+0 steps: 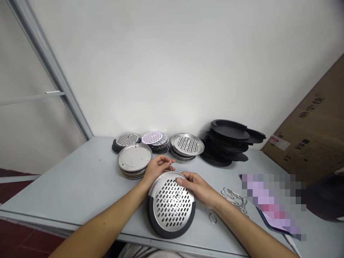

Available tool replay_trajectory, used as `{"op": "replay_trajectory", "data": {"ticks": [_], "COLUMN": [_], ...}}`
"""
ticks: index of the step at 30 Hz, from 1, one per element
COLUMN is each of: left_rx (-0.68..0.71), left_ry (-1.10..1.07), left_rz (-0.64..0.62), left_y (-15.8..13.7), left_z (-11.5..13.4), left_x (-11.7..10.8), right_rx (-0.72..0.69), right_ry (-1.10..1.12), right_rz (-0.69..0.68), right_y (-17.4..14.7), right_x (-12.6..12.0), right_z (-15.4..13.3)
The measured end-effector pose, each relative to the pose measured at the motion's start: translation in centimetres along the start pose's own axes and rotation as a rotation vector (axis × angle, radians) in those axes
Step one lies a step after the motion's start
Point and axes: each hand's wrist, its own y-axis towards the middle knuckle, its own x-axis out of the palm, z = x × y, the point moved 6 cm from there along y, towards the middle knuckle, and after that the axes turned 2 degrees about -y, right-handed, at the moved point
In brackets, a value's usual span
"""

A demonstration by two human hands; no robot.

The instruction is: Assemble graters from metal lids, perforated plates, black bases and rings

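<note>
A round perforated metal disc (174, 202), set in a black holder (172, 233) around its lower edge, is tilted up in front of me at the table's near edge. My right hand (195, 186) grips its upper right rim, thumb on the metal face and fingers behind. At the top of the disc, my left hand (158, 167) pinches a small shiny metal wire piece (171, 165) between thumb and fingertips; its exact shape is hard to make out. Beside my right forearm lie a metal ring (213, 218) and a cluster of bent wire hooks (235, 199).
Behind my hands stand stacks of plain metal lids (134, 157), perforated discs in black holders (127, 139), more perforated discs (153, 138) and slotted metal plates (187, 144). Black trays (229, 129) pile up near the wall. A phone (276, 218) and cardboard box (309, 136) are right.
</note>
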Motion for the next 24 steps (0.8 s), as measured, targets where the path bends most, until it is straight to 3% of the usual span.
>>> {"op": "replay_trajectory", "data": {"ticks": [6,16,24], "left_rx": [-0.106,-0.041,-0.059], "left_ry": [-0.005,0.141,0.107], "left_rz": [0.017,0.129,0.081], "left_y": [-0.4,0.2,0.0], "left_z": [-0.8,-1.2,-1.0], "left_x": [0.4,-0.9,-0.3], "right_rx": [0.004,-0.014,-0.060], "right_ry": [0.048,0.066,0.008], "right_rz": [-0.008,-0.119,-0.042], "right_y": [-0.2,-0.3,0.0], "right_x": [0.0,0.7,0.0], "right_z": [-0.2,-0.5,-0.3]}}
